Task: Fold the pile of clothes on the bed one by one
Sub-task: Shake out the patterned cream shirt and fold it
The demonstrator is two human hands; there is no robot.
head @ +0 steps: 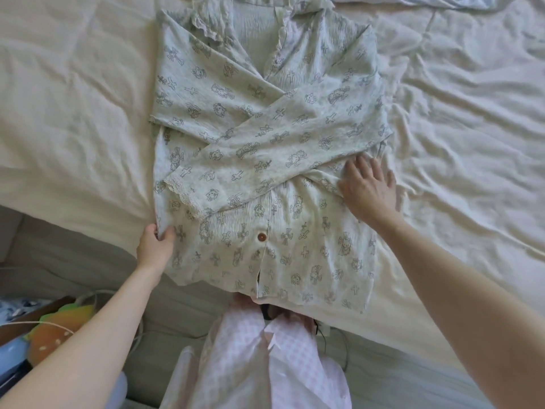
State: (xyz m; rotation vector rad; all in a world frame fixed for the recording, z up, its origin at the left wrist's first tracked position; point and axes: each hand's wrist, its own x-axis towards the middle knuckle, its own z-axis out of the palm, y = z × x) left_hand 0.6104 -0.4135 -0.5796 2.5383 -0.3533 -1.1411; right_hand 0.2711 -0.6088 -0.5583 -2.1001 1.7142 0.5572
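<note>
Hands on pajama shirt

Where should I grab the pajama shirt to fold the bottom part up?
Hold the pajama shirt by its two bottom hem corners, coming from the near edge of the bed. The sleeves already lie crossed over the chest, so the free hem can probably lift up over them. The left hand already has a grip on the side edge.

A pale printed pajama top lies spread on the bed, both sleeves crossed over its buttoned front (lace cuffs showing). The left hand pinches its left edge; the right hand presses flat on its right side.
</note>
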